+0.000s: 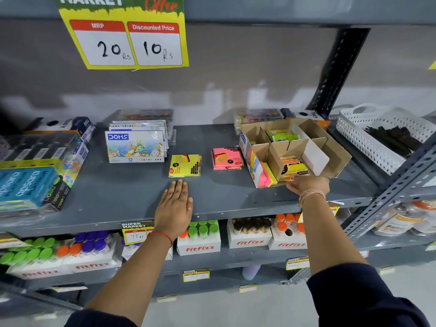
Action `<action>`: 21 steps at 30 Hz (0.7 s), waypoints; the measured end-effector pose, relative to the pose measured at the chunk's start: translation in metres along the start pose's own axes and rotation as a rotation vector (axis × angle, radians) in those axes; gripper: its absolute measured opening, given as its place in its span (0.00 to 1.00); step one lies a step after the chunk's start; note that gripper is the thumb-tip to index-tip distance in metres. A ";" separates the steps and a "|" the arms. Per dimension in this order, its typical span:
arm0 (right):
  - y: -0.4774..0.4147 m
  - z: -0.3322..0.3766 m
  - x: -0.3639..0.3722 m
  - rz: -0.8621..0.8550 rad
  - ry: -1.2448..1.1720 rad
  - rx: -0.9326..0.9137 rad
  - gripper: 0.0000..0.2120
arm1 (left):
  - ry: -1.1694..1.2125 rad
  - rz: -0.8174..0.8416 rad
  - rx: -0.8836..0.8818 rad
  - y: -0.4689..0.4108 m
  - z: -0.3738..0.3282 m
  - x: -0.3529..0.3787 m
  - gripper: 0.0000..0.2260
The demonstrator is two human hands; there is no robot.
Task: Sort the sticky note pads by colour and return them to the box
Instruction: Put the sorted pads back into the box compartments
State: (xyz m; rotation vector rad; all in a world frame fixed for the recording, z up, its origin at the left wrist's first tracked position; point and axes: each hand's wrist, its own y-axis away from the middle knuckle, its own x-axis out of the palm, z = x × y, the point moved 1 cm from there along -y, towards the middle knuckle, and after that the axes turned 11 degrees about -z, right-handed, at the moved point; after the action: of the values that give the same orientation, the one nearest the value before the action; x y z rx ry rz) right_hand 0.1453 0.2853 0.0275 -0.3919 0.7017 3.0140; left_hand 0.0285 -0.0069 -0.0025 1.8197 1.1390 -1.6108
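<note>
A stack of yellow sticky note pads [185, 165] lies on the grey shelf [118, 194], and a pink stack [226, 159] lies to its right. The cardboard box [330, 152] with dividers stands further right, holding green pads [282, 135] in a rear compartment and orange pads [292, 167] in the front one. My left hand [175, 204] rests flat on the shelf just in front of the yellow stack, fingers together, holding nothing. My right hand [308, 185] is at the box's front edge, fingers touching the orange pads; whether it grips them is unclear.
DOMS oil pastel boxes [135, 146] stand behind the yellow stack. Apsara packs [26, 185] fill the left end. A white perforated basket [377, 138] sits at the right. A price sign [127, 36] hangs above. Fitfizz bottles [200, 237] line the shelf below.
</note>
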 end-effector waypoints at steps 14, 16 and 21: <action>0.130 0.062 0.101 0.708 1.250 -1.451 0.35 | 0.045 -0.041 -0.069 -0.006 0.020 -0.001 0.31; 0.122 0.051 0.127 0.688 1.448 -1.541 0.38 | 0.038 -0.040 -0.064 -0.006 0.020 0.000 0.33; 0.099 0.044 0.164 0.647 1.679 -1.542 0.46 | 0.017 -0.045 -0.049 -0.008 0.022 0.004 0.40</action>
State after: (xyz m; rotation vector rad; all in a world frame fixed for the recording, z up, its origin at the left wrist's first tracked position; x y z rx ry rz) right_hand -0.0316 0.2096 0.0684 -2.9249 -2.1254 1.9450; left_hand 0.0087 -0.0185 -0.0097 1.7916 1.2247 -1.5807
